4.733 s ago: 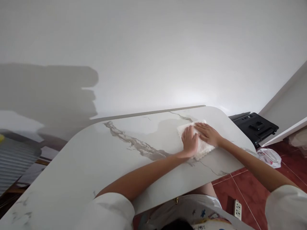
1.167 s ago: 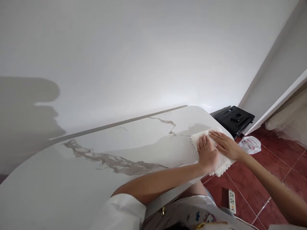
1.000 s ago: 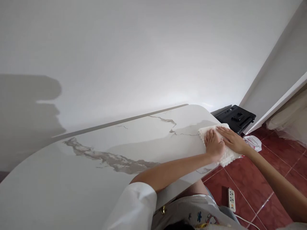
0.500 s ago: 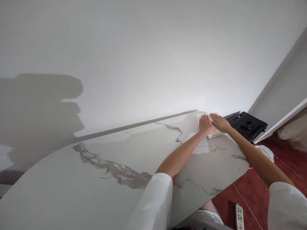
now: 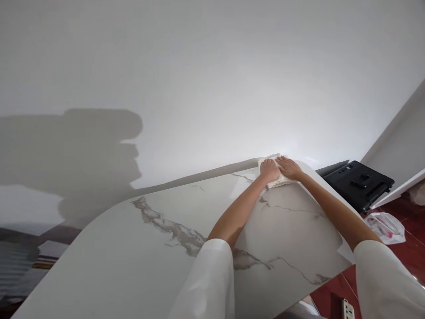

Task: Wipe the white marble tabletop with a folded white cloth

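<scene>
A cream-white cloth (image 5: 283,180) with a scalloped edge lies on the far right end of the marble-patterned table (image 5: 159,266). My left hand (image 5: 269,170) presses down on the cloth with its fingers bent into it. Close beside it, my right hand (image 5: 289,169) bears on the same cloth, its fingers stretched forward over the fabric. Both arms reach out across the tabletop. Part of the cloth is hidden under the hands.
Behind the table rises a white wall (image 5: 212,79). A black case (image 5: 361,181) stands past the right end. On the red tiled floor are a white plastic bag (image 5: 387,228) and a power strip (image 5: 347,309). Striped fabric (image 5: 43,261) shows at the lower left.
Both hands have slid the cloth across the table toward its far edge by the wall. The view has shifted, so more of the bag and the striped fabric shows.
</scene>
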Action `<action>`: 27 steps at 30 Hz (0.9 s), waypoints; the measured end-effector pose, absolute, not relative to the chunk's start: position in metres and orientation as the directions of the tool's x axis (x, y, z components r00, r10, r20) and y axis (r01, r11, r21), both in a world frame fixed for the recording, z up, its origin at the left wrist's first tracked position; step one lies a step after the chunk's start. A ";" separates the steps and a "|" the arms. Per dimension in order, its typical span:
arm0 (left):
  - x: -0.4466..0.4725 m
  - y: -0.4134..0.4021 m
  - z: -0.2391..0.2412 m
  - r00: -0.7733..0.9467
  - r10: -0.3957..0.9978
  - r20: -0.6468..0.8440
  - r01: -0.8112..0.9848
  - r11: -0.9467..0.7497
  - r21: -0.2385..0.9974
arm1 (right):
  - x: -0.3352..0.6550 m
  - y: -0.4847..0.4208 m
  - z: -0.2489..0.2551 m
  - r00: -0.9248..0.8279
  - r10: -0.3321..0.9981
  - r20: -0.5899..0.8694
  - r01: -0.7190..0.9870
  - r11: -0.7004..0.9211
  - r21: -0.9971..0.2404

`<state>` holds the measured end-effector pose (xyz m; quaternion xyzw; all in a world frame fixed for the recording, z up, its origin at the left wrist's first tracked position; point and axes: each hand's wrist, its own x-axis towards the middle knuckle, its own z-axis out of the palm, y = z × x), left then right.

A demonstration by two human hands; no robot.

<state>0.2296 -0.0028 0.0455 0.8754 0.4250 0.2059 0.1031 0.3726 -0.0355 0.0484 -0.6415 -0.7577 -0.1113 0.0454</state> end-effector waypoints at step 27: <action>0.139 0.156 -0.130 0.329 0.862 0.386 0.929 -0.369 0.032 | 0.306 0.157 -0.114 -0.594 0.744 0.306 0.689 0.667 -0.284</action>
